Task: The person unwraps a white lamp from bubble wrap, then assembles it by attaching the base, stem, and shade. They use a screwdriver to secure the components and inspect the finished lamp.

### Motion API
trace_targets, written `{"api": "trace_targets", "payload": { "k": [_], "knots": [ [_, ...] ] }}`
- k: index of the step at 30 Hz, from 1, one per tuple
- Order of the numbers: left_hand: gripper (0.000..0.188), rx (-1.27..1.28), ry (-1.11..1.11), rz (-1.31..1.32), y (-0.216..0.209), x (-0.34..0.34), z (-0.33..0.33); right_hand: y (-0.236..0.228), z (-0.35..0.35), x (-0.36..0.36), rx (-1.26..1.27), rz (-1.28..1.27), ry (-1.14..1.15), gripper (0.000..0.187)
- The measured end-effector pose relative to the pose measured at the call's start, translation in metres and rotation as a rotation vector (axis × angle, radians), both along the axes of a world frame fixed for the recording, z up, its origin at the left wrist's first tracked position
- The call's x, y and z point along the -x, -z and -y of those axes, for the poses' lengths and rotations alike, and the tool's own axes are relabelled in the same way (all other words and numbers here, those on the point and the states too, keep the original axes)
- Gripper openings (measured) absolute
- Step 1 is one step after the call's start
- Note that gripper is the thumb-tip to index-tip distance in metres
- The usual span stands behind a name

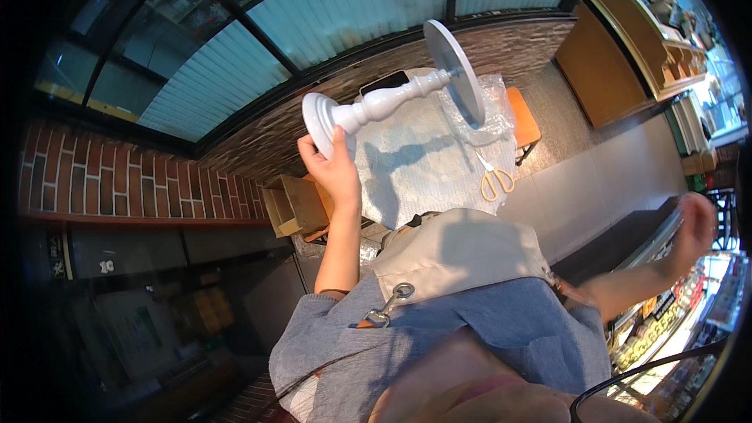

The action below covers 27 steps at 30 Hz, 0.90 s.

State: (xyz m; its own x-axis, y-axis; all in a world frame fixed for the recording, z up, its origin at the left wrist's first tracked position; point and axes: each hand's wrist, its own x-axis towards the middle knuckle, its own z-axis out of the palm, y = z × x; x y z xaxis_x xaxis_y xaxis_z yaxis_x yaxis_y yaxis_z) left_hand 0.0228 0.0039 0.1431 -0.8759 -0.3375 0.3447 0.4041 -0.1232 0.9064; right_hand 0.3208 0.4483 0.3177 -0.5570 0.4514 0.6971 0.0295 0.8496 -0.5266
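Observation:
My left hand (337,168) is closed on the stepped round end of a white turned pedestal stand (388,100). The stand is held tilted in the air above a table, its flat round disc (454,70) at the far right end of the shaft. My right hand (695,223) is raised at the far right, away from the stand and smeared by motion, so its fingers cannot be read. Below the disc, scissors (486,166) with yellowish handles lie on the table's pale textured covering (427,188).
Crumpled clear plastic wrap (493,121) and a dark flat object (384,82) lie on the table. An orange stool (523,119) is beside it. An open cardboard box (294,207) stands left. A brick wall and windows rise behind; a wooden counter (599,55) stands right.

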Motion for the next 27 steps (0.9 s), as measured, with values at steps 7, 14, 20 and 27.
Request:
{"api": "trace_targets", "payload": {
  "k": [7,14,20,27],
  "knots": [
    [0.023,-0.004,-0.019,0.030,-0.003,-0.003,0.001,0.124,0.086,0.055,0.387,1.302,-1.301,0.046],
    [0.024,-0.135,0.061,0.105,-0.006,0.003,0.000,0.080,0.063,0.066,0.105,1.279,-1.757,0.037],
    [0.024,-0.134,0.094,0.120,-0.016,-0.004,0.001,-0.017,0.096,0.099,-0.458,0.589,-1.443,0.043],
    [0.022,-0.081,0.145,0.084,-0.020,-0.013,0.010,-0.089,0.122,0.138,-0.750,0.044,-1.329,0.050]
  ]
}}
